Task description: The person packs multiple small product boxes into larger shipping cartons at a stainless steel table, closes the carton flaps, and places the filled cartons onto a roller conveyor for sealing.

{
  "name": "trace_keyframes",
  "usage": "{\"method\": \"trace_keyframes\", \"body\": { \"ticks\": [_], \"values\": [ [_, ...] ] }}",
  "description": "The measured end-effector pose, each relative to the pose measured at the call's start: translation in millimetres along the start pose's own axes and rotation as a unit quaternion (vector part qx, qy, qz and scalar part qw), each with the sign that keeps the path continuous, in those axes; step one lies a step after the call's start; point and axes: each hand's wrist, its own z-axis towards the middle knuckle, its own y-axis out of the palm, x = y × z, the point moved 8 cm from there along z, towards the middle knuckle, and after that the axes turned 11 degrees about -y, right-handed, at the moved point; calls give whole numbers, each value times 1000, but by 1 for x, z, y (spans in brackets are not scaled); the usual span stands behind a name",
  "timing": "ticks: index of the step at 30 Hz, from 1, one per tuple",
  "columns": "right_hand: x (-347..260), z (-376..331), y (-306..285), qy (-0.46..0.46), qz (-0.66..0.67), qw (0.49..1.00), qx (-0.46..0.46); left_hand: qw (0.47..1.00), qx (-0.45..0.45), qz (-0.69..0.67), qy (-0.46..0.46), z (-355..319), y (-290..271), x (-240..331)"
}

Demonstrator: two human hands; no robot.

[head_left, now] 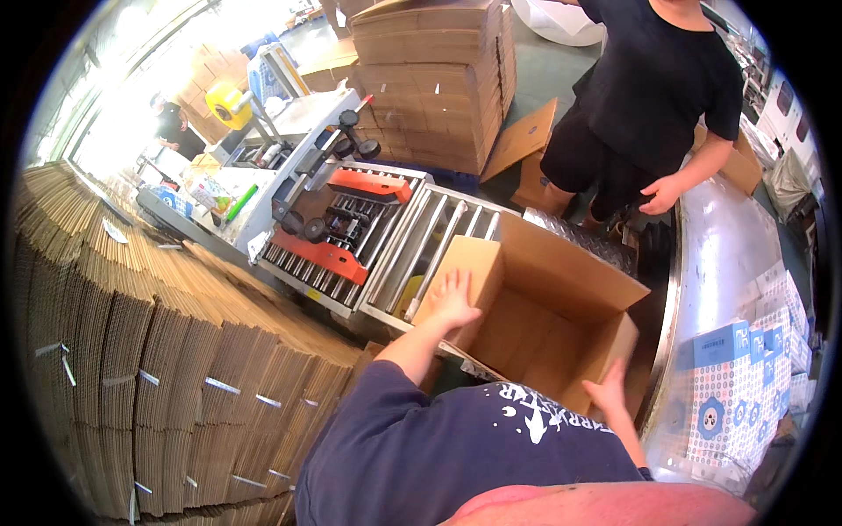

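Head view: an open brown corrugated cardboard box (pixel 535 307) sits at the near end of a steel roller conveyor (pixel 438 232), its flaps spread outward and its inside bare. The left hand (pixel 452 298) lies flat on the box's left flap, fingers stretched out and loosened, pressing rather than gripping. The right hand (pixel 610 390) is at the box's near right corner, fingers spread against the lower flap (whether they curl round its edge cannot be told).

Further along the conveyor stands a grey case-sealing machine with orange guide rails (pixel 346 219), and a yellow roll of tape (pixel 230 103) is mounted above its far end. A tall bank of flattened brown cardboard sheets (pixel 132 351) fills the left side, standing on edge. Another stack of flat cartons (pixel 438 79) rises beyond the machine.

To the right runs a curved shiny metal counter (pixel 719 245); white-and-blue printed cartons (pixel 737 386) lie along its near right edge. A person in black clothing (pixel 658 88) stands at its far end, one hand (pixel 660 195) resting at the counter's edge.
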Motion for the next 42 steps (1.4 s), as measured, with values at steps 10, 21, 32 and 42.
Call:
{"method": "trace_keyframes", "body": {
  "ticks": [10,21,32,42],
  "values": [
    [69,-10,-184,-12,159,987,-1,984,-162,33,70,-54,90,116],
    [111,-123,-388,-26,-80,995,51,695,-304,590,276,-123,36,214],
    [250,-130,-393,255,-198,945,45,756,-471,-50,452,-283,180,542],
    [279,-152,-277,192,579,768,196,679,-670,-201,224,-237,160,551]
  ]
}}
